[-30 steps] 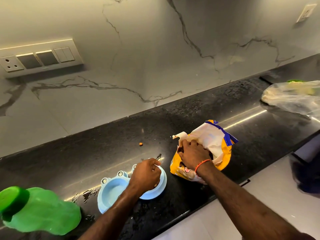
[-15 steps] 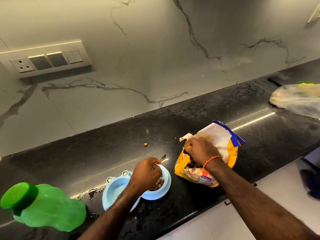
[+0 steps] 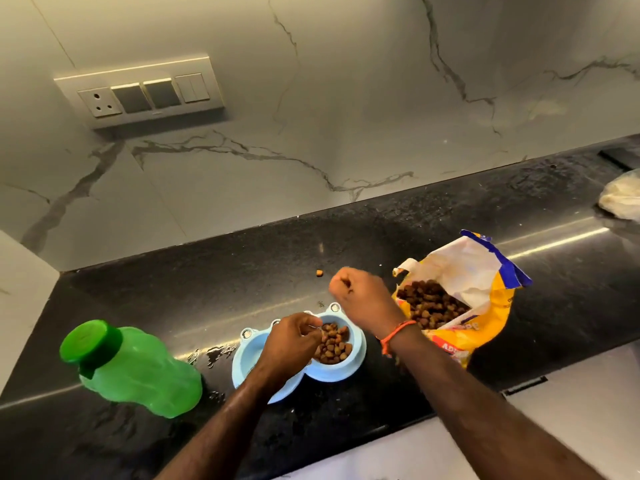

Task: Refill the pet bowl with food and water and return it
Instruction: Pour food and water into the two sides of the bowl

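A light blue double pet bowl [image 3: 246, 356] sits on the black counter [image 3: 207, 289] near its front edge. Its right compartment holds brown kibble [image 3: 334, 344]; my left arm hides the inside of the left one. My left hand [image 3: 294, 337] grips the bowl's rim between the two compartments. Just above and behind the bowl, my right hand [image 3: 360, 296] is a closed fist with a dark piece of kibble showing between the fingers. The yellow and white food bag [image 3: 485, 306] lies open to the right, with kibble showing in its mouth.
A green water bottle [image 3: 138, 372] with its cap on lies to the bowl's left, with water drops [image 3: 214, 351] between them. One loose kibble [image 3: 319, 273] lies behind the bowl. A clear plastic bag [image 3: 623, 199] is at far right, a switch panel [image 3: 145, 91] on the marble wall.
My right hand has come out of the food bag and moved left, over the bowl. The left hand stays at the bowl's rim. The bag's mouth now lies open.
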